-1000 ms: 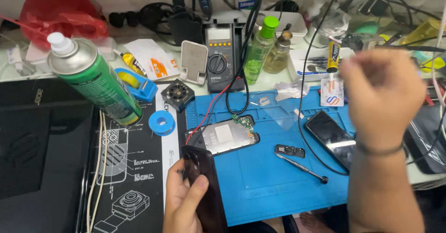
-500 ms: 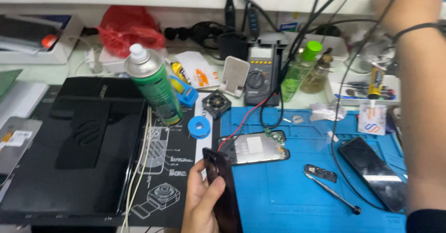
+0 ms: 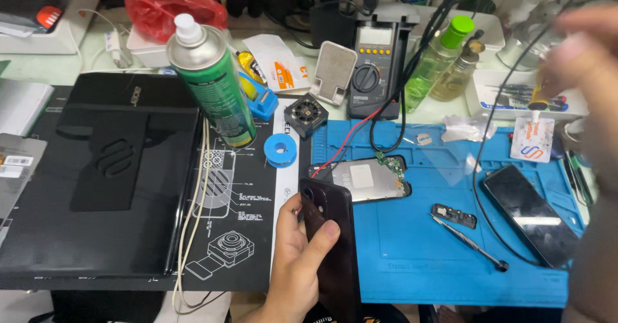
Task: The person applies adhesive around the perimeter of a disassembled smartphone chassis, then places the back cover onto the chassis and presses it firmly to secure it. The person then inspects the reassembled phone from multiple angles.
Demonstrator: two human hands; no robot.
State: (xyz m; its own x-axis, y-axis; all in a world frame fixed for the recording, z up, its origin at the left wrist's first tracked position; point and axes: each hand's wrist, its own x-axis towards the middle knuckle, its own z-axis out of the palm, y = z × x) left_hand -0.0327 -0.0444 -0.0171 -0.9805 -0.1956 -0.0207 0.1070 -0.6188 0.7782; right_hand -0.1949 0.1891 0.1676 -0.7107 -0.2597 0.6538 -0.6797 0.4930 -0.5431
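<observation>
My left hand (image 3: 293, 265) grips a black phone back cover (image 3: 331, 246) upright at the bottom middle, over the left edge of the blue work mat (image 3: 418, 258). Just beyond it an opened phone body (image 3: 364, 180) lies on the mat with red and black wires clipped to it. Blurred at the upper right, my right hand (image 3: 582, 53) pinches a small yellow tube (image 3: 538, 99) with a white nozzle pointing down, above a white card (image 3: 533, 139). A dark phone screen (image 3: 528, 210) lies on the mat's right side.
A thin metal tool (image 3: 470, 242) and a small black part (image 3: 454, 215) lie mid-mat. A green spray can (image 3: 212, 85), blue tape roll (image 3: 281, 149), multimeter (image 3: 373, 72) and green bottle (image 3: 438, 59) stand behind. A black pad (image 3: 96, 175) fills the left.
My right arm, reaching up toward the back shelf half a second ago, has come down to the right with the yellow tube. My left hand keeps hold of the black cover.
</observation>
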